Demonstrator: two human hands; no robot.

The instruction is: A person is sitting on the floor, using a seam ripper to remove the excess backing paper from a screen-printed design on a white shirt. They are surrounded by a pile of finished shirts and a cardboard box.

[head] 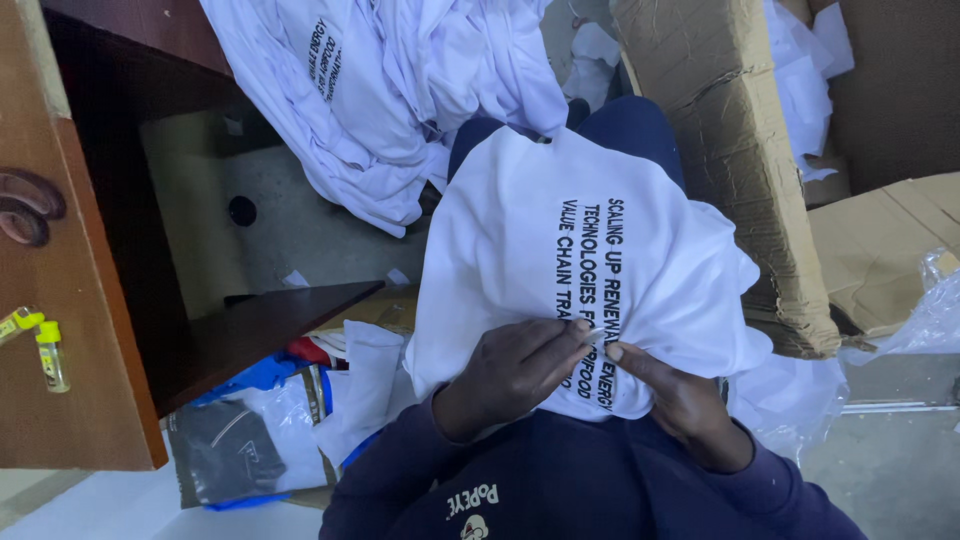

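A white printed T-shirt (590,250) lies draped over the person's lap, black lettering facing up. The left hand (515,370) pinches something small and pale against the cloth, fingertips closed together at the lettering. The right hand (680,400) grips a fold of the same shirt just beside it, thumb pressed down. Beyond the knees lies a heap of white shirts (400,90). A torn cardboard box (730,150) stands to the right, a wooden desk (80,300) to the left.
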